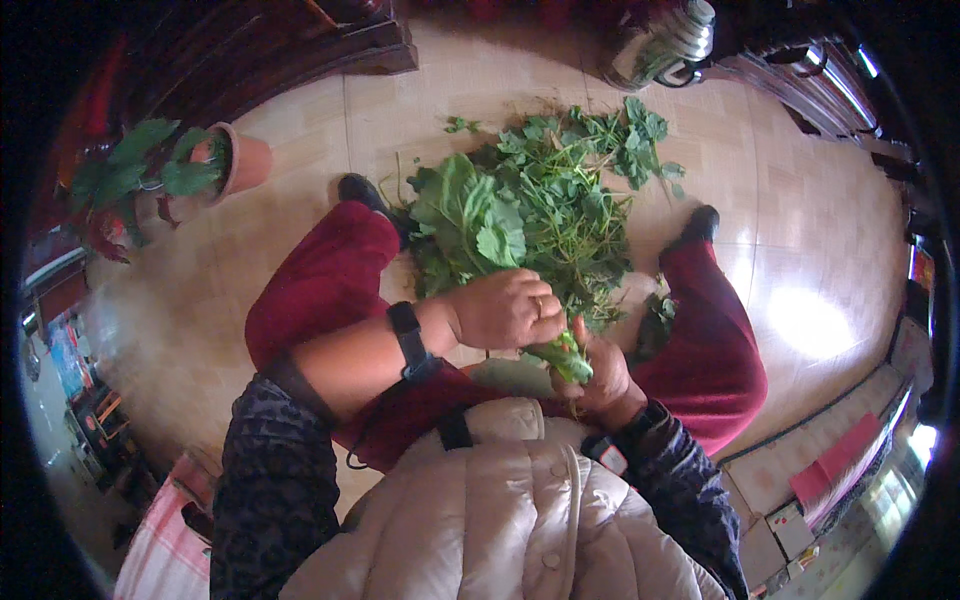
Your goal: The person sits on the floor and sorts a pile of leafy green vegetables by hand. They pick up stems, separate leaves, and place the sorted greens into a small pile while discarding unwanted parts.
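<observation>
My left hand (506, 309), with a ring and a dark wristband behind it, is closed around a bunch of leafy greens (469, 214). The large leaves spread out beyond its knuckles. My right hand (600, 375) grips the lower end of the bunch, close beside the left fingers. The stem ends (568, 360) show between the two hands. Past my hands, a loose heap of green leaves and thin stems (562, 195) lies on the floor between my feet. The fingers' undersides are hidden.
A potted plant in a terracotta-coloured pot (247, 161) lies or leans at the left. A large glass jar (645, 56) is at the top right. Dark wooden furniture (360, 45) borders the tiled floor (810, 202). A few leaves (656, 322) lie by my right leg.
</observation>
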The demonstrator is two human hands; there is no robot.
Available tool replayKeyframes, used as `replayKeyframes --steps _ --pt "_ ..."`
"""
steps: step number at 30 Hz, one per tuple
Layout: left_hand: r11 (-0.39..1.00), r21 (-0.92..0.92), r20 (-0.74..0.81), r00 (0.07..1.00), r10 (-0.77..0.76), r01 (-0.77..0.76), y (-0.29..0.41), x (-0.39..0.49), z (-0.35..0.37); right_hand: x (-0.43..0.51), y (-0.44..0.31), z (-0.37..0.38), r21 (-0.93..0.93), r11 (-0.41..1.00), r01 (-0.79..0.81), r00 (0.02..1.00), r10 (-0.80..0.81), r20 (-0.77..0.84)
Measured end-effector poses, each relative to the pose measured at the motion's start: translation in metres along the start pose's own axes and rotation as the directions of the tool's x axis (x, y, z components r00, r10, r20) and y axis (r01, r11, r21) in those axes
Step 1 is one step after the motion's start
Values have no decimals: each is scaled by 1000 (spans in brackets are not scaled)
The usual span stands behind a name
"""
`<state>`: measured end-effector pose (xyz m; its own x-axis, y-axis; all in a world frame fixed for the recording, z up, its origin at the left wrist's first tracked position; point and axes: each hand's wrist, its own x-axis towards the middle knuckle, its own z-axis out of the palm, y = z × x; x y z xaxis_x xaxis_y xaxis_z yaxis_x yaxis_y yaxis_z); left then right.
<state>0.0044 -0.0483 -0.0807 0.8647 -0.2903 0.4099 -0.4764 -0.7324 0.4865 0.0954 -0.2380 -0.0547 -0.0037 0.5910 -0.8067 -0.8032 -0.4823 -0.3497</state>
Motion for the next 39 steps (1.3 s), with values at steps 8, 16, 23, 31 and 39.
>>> replayKeyframes --steps 8,16,23,31,39 --pt "993 -72 146 986 -83 95 3 -2 10 5 -2 -21 356 893 -274 962 249 114" --pt "687 -576 413 883 -223 443 9 0 10 5 5 -26 396 861 -320 947 308 95" --pt "-483 -645 724 675 -140 592 -3 0 1 12 -2 -14 354 895 -272 945 181 271" --pt "-649 -444 745 657 115 618 -1 -2 1 5 -2 -25 42 981 -188 940 168 296" --pt "234 -236 743 331 -582 943 -49 -24 -53 -1 -44 -113 -681 717 -153 988 86 -131"
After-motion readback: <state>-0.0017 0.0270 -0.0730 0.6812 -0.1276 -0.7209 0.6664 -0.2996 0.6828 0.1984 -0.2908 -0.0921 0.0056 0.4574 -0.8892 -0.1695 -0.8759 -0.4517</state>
